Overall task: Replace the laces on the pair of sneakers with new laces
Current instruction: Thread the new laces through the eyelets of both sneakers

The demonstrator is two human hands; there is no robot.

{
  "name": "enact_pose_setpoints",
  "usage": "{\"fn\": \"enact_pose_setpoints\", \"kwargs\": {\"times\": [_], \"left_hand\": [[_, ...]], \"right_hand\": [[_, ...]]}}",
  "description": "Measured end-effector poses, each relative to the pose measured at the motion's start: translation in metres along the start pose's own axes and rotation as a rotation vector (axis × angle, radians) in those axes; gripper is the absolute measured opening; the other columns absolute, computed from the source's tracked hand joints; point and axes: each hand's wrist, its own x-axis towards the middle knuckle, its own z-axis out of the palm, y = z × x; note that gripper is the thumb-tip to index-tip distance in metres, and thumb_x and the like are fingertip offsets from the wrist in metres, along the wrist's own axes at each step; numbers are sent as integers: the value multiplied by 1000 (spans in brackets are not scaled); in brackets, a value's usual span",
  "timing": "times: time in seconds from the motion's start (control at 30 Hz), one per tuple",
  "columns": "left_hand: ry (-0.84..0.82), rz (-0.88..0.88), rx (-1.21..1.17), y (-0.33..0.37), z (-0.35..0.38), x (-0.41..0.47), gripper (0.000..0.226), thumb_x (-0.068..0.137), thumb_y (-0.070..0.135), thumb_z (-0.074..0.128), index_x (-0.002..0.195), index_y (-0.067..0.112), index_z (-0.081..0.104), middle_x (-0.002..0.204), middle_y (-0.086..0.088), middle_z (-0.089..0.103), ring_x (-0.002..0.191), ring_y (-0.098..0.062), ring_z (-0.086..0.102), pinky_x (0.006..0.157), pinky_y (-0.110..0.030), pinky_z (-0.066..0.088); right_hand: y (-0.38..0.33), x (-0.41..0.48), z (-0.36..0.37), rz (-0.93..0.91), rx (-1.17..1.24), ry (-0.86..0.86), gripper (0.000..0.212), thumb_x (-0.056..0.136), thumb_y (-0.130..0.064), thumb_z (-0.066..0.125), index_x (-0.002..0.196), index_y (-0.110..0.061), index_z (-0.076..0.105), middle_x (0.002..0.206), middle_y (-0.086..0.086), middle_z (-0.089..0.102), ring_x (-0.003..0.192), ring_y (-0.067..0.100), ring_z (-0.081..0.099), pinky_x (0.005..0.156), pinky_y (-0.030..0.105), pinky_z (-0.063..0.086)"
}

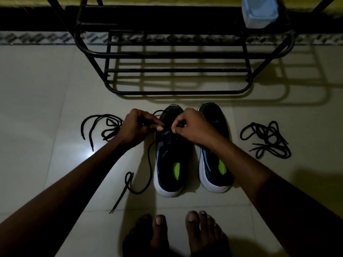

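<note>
Black lace (149, 162) pinched by my left hand (137, 127) and right hand (193, 125); so dim I could mis-thread this sneaker (167, 179).

Left forearm (74, 182) and right forearm (259, 173): bare, uncovered to the frame edge. Left hand (136, 127) and right hand (194, 125): bare, nails trimmed short. Left foot (148, 238) and right foot (202, 234): bare, toenails short. Dim light hides finer detail.

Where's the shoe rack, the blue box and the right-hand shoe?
shoe rack (176, 55), head view, thick front bar.
blue box (259, 13), head view, its front face.
right sneaker (216, 127), head view, black toe top.
</note>
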Motion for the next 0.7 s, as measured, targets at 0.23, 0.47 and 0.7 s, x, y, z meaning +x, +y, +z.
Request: {"fn": "enact_pose_setpoints", "kwargs": {"times": [0.23, 0.47, 0.7], "left_hand": [[82, 81, 70, 1, 5, -3, 8, 83, 8, 81, 88, 14, 82, 84, 5, 78, 84, -7, 74, 80, -27, 59], [83, 47, 86, 4, 5, -6, 29, 87, -14, 58, 93, 11, 70, 78, 2, 77, 80, -11, 74, 75, -32, 59], [81, 69, 172, 5, 13, -7, 15, 79, 6, 59, 82, 15, 71, 84, -2, 72, 80, -15, 69, 71, -30, 52]], "right_hand": [[1, 4, 1, -10, -19, -11, 9, 82, -12, 76, 81, -20, 80, 76, -8, 71, 65, -7, 56, 65, 13, 43], [2, 4, 1, -14, -8, -12, 9, 81, -11, 77, 80, -20, 80, 74, -10, 70, 64, -9, 57, 63, 10, 42], [0, 5, 1, -10, -13, -12, 12, 81, -10, 76, 80, -21, 80, 74, -13, 69, 69, -7, 58, 63, 6, 40]]}}
